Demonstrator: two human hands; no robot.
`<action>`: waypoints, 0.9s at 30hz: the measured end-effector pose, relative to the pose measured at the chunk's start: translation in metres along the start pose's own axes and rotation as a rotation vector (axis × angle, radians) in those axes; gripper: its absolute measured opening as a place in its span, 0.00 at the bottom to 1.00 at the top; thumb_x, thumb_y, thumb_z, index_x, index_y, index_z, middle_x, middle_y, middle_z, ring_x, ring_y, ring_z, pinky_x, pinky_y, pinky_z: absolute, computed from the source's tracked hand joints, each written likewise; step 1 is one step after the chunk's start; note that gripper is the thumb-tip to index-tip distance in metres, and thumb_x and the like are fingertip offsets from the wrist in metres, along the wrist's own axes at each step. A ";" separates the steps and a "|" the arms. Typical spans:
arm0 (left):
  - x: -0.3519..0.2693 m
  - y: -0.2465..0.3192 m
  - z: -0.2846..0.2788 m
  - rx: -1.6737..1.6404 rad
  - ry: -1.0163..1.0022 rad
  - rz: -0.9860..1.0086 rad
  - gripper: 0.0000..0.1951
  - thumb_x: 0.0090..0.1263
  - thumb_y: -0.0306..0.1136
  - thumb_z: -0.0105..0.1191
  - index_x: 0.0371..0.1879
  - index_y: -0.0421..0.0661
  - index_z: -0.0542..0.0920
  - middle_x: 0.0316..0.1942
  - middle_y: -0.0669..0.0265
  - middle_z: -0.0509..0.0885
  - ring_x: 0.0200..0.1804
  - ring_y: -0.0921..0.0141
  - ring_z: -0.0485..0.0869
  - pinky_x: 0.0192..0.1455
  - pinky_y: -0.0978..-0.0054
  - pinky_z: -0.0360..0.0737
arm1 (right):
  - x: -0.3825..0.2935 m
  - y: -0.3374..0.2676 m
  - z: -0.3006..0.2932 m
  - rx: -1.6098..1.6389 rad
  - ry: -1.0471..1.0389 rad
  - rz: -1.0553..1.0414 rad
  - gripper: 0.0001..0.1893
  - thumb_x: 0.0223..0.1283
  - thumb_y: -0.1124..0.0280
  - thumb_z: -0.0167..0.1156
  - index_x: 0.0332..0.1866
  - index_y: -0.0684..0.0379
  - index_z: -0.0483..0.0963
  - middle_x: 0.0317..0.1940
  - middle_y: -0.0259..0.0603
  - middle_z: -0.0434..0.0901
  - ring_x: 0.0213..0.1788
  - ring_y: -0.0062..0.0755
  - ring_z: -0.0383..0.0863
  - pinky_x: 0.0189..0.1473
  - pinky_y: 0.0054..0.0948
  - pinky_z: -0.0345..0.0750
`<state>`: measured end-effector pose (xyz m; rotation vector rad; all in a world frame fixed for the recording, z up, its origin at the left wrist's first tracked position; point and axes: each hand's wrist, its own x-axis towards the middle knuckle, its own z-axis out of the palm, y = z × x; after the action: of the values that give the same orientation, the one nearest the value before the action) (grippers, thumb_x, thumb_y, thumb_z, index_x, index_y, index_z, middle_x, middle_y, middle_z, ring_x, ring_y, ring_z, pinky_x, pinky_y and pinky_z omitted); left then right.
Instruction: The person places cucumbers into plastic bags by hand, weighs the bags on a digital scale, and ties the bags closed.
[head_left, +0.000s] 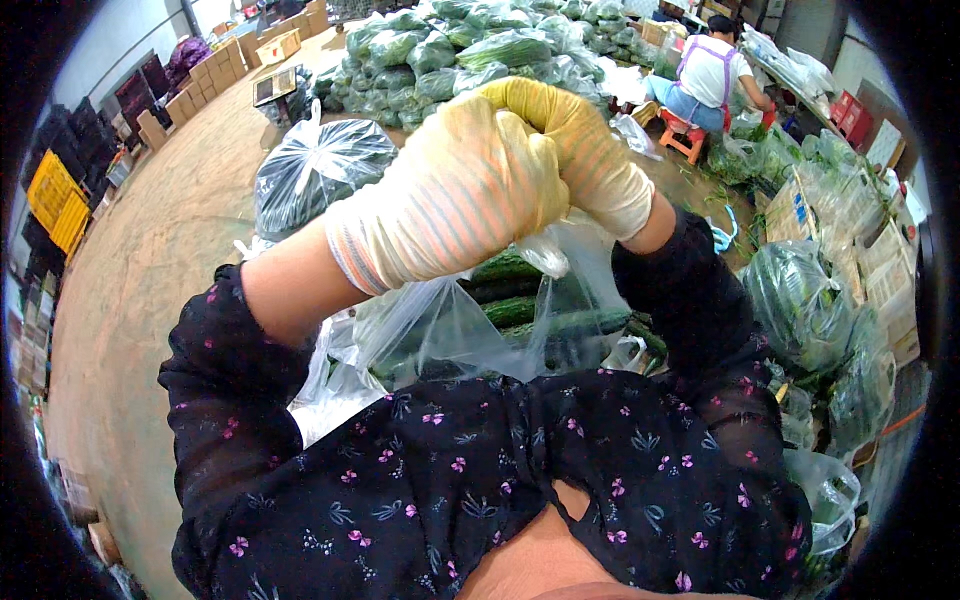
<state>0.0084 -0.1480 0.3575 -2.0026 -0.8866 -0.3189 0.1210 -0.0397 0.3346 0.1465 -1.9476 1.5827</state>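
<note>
My left hand and my right hand wear striped, yellow-coated work gloves and are pressed together in front of me, fingers curled. Both close around the gathered top of a clear plastic bag; a twisted end of the film pokes out beneath them. Through the film, long dark green cucumbers can be seen lying in the bag. The gloves hide the fingertips and the exact grip.
A tied bag of dark green produce stands beyond my left forearm. Bagged greens are piled ahead. At the upper right a person sits on an orange stool. More filled bags lie on the right; cardboard boxes line the left.
</note>
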 end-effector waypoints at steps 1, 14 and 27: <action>-0.003 -0.001 -0.005 0.046 -0.153 -0.003 0.07 0.44 0.36 0.55 0.17 0.51 0.72 0.23 0.67 0.71 0.29 0.65 0.75 0.30 0.67 0.71 | 0.003 -0.009 0.004 -0.424 0.059 -0.120 0.12 0.56 0.67 0.57 0.43 0.59 0.76 0.38 0.40 0.81 0.40 0.29 0.80 0.44 0.25 0.75; -0.159 0.082 0.029 -0.552 -0.507 -0.203 0.09 0.55 0.42 0.55 0.16 0.53 0.77 0.17 0.66 0.73 0.22 0.64 0.75 0.27 0.66 0.66 | -0.120 0.128 -0.057 -0.906 0.235 0.328 0.08 0.60 0.70 0.54 0.40 0.59 0.76 0.32 0.42 0.81 0.34 0.29 0.81 0.39 0.26 0.75; -0.107 0.073 0.039 -2.420 0.431 -1.375 0.27 0.71 0.52 0.41 0.38 0.35 0.80 0.41 0.54 0.82 0.49 0.59 0.80 0.59 0.63 0.70 | -0.082 0.018 -0.037 -0.338 0.102 0.220 0.13 0.54 0.74 0.61 0.46 0.60 0.73 0.35 0.31 0.75 0.42 0.19 0.75 0.44 0.22 0.73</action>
<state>-0.0214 -0.1912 0.2327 -1.8218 -1.5499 -3.7919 0.1937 -0.0243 0.2800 -0.2900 -2.1736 1.3346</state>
